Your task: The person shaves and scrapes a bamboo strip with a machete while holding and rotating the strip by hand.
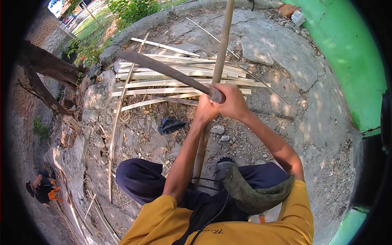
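Note:
A long bamboo pole (221, 53) runs from between my knees up past the top of the picture. My left hand (205, 111) grips the pole at its middle. My right hand (232, 100) is closed round the handle of a large curved machete (163, 70), whose dark blade points up and to the left, across the pole. The two hands touch each other at the pole. Behind the blade lies a pile of pale split bamboo strips (179, 79) on the ground.
Cracked concrete and gravel ground (281, 77) lies all round. A green wall (351, 57) stands at the right. A dark cloth (169, 125) lies left of the pole, tree trunks (45, 77) at the left, and a squatting person (43, 188) at lower left.

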Available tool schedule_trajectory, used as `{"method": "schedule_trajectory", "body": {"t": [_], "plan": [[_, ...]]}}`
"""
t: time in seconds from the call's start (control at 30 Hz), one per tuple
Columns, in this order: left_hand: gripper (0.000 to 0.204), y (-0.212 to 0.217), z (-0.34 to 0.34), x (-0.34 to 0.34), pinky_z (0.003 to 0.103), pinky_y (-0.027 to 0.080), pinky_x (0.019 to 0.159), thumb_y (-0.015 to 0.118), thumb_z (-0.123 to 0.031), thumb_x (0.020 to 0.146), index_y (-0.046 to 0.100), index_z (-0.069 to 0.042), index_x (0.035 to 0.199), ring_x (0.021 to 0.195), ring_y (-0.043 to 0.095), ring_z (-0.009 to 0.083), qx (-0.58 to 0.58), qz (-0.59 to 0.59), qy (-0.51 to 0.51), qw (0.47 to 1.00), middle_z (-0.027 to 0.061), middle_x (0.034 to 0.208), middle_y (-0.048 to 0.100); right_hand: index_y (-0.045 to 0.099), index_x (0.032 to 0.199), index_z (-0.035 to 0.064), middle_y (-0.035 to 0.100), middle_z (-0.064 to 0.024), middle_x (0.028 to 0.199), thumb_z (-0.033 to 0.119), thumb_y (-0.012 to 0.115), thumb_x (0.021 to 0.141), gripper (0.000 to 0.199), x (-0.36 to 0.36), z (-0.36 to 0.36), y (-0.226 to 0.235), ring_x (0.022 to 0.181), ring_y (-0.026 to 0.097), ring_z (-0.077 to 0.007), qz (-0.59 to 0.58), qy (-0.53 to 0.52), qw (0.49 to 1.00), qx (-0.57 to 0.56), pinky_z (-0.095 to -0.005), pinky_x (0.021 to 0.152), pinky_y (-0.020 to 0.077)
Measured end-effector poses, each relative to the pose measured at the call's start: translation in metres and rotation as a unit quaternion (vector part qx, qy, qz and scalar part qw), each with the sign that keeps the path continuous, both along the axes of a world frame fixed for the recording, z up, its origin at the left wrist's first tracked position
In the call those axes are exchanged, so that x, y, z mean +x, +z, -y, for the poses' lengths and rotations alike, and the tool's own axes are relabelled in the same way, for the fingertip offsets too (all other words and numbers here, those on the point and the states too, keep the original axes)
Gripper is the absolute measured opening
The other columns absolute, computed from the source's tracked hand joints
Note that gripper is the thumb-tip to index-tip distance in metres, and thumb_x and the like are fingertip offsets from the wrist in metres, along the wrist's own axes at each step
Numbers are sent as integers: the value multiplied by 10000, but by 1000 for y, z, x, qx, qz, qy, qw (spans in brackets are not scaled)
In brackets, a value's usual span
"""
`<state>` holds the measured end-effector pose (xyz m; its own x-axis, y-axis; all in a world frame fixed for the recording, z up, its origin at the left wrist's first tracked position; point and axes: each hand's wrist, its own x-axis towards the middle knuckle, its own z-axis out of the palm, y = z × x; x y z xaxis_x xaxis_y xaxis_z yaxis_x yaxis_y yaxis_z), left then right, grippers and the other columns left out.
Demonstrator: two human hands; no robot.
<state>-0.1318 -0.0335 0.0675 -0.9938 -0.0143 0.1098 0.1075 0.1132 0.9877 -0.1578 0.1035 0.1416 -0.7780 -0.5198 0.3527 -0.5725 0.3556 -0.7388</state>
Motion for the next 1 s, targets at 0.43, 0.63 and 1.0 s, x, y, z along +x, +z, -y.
{"method": "schedule_trajectory", "body": {"t": [0.43, 0.63, 1.0], "plan": [[244, -7, 4, 3, 329, 549, 712, 742, -70, 857, 636, -34, 1073, 861, 690, 146, -5, -83, -58, 995, 75, 964, 705, 728, 1070, 34, 712, -152, 944, 176, 802, 784, 327, -5, -9, -18, 870, 690, -385, -59, 9, 998, 30, -426, 764, 541], [499, 35, 7, 15, 279, 428, 393, 815, -34, 798, 545, -30, 1219, 475, 579, 104, 28, 153, -105, 982, 58, 873, 657, 733, 1063, 63, 732, -161, 936, 215, 790, 809, 302, -4, -24, -23, 864, 715, -388, -44, -18, 999, 19, -451, 747, 565], [574, 46, 39, 11, 289, 442, 367, 837, -32, 808, 499, -25, 1272, 456, 584, 127, 52, 180, -124, 974, 39, 818, 639, 640, 900, -5, 673, -66, 768, 154, 758, 903, 198, -12, -95, -41, 681, 586, -131, 67, -100, 985, -126, -329, 663, 485]]}}
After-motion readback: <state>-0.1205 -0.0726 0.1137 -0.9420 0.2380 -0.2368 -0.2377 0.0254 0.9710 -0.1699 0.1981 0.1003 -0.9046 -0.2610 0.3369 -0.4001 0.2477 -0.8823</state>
